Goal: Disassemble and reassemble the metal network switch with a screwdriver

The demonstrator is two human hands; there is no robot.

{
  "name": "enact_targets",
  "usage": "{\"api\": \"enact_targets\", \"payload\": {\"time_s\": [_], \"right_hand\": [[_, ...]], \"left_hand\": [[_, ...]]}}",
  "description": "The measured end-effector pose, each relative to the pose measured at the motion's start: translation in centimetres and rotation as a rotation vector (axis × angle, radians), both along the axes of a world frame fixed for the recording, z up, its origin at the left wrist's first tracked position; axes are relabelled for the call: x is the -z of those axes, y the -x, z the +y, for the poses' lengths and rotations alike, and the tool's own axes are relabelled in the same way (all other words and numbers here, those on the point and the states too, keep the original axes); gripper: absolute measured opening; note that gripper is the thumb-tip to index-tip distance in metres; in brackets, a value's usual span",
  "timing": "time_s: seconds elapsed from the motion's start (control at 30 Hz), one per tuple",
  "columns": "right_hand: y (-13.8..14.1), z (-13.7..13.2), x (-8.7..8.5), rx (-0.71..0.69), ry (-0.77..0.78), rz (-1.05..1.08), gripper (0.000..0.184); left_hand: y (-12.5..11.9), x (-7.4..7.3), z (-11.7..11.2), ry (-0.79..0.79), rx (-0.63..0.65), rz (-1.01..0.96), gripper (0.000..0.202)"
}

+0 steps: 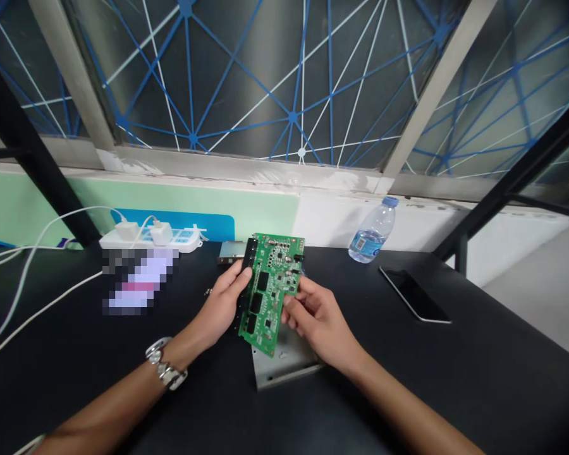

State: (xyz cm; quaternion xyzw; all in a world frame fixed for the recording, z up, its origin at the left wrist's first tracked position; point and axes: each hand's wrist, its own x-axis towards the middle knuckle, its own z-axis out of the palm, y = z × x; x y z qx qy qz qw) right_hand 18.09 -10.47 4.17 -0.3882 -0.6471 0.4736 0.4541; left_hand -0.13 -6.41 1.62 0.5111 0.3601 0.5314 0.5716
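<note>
Reaching both forearms [118,399] over the bench [459,366]; gripping the circuit board [271,287] with left hand [224,298] and right hand [323,321], towards the far edge's middle; seemingly lifted clear of the metal plate [291,366], not yet set down.

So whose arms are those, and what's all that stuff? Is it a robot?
No robot here, just a person's own two hands. The camera sits on their head, so you look forward and down almost as they do. The left hand, with a shiny silver band on its wrist, and the right hand both hold a green circuit board. Below it, a grey metal piece lies on the black table. Farther right are a phone and a water bottle. On the left is a white power strip with plugs in it. The blocky patch hides something; I can't tell what.
</note>
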Motion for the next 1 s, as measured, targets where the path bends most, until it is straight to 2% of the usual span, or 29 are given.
{"api": "enact_targets", "payload": {"time_s": [0.07,0.13,0.3,0.47,0.73,0.87,1.0], "right_hand": [[0.3,-0.7,-0.2,-0.03,-0.039,-0.008,0.017],[0.6,-1.2,-0.3,-0.063,-0.097,-0.032,0.012],[1.4,-1.9,0.0,-0.108,-0.138,-0.042,0.022],[1.5,-1.8,-0.1,-0.003,-0.115,-0.032,0.02],[-0.8,0.4,-0.9,0.192,0.051,0.073,0.033],[-1.1,0.9,-1.1,0.167,0.15,0.149,0.031],[-1.2,0.8,-1.4,0.079,0.191,0.258,0.024]], "left_hand": [[-0.3,0.9,-0.1,0.047,-0.145,0.043,0.046],[-0.7,1.3,-0.3,0.039,-0.199,0.098,0.043],[-1.5,0.9,-1.6,-0.06,-0.075,0.144,0.043],[-1.5,0.2,-1.3,-0.096,-0.068,0.168,0.034],[1.7,-2.3,0.9,-0.341,-0.03,0.336,0.021],[2.8,-2.8,0.9,-0.272,0.108,0.35,0.02],[3.4,-3.5,0.8,-0.164,0.255,0.251,0.023]]}}
